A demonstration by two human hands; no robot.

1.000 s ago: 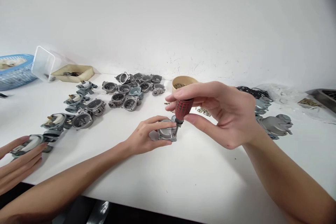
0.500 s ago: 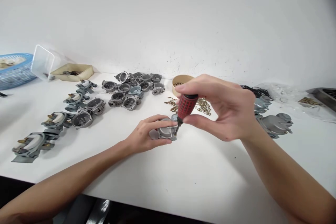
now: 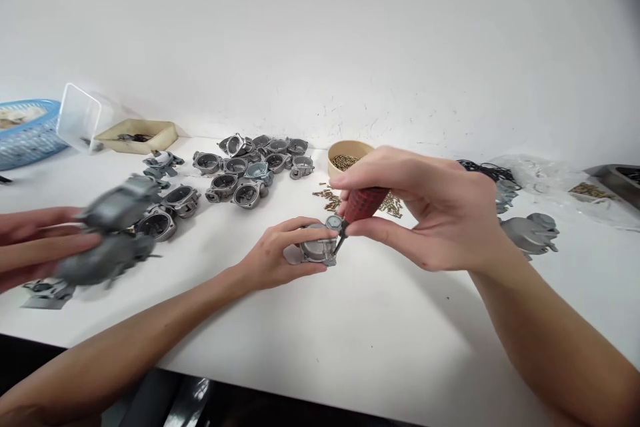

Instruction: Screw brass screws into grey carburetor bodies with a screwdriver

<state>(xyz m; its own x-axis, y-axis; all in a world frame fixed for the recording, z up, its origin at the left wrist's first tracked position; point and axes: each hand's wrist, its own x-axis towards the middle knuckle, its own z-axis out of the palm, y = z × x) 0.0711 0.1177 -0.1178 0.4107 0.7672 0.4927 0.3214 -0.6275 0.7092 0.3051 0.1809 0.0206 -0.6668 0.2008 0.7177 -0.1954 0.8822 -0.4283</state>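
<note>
Far L, on the white flat-topped desk (image 3: 360, 347): blue oval plastic basket (image 3: 33, 143) w/ pale stuff in it, then clear tilted plastic box (image 3: 80, 120), then pale-yellow angular plastic tray (image 3: 137, 140) w/ dark bits inside. In front, a co-worker's hand (image 3: 43, 240) comes in from L edge, fingers closed on blurred grey metal castings (image 3: 117, 207), held over grey metal body w/ white insert (image 3: 47, 293); exact no. in grip hard to tell. Nr ctr-L, a cluster of round grey metal open-mouthed bowls (image 3: 245, 195), mostly mouth up. Mid-desk, person's L hand (image 3: 275, 253) is part-open, fingers over top & thumb along nr side, gripping round grey metal housing (image 3: 317, 251), the piece in work, ctr of desk. Just behind it, loose brass-coloured screws (image 3: 327, 200), & round beige tub (image 3: 336, 155) w/ more of same. R hand (image 3: 425, 207) has thumb & fingers closed round red-and-black-handled screwdriver (image 3: 367, 203), tilted, tip down at housing's R edge. Further R: thin black rings (image 3: 483, 172), clear crinkled plastic bag (image 3: 530, 180) w/ brass-coloured bits nr it, grey rounded metal castings (image 3: 530, 233) in front, dark-grey metal tray (image 3: 617, 183) at far R edge.
</note>
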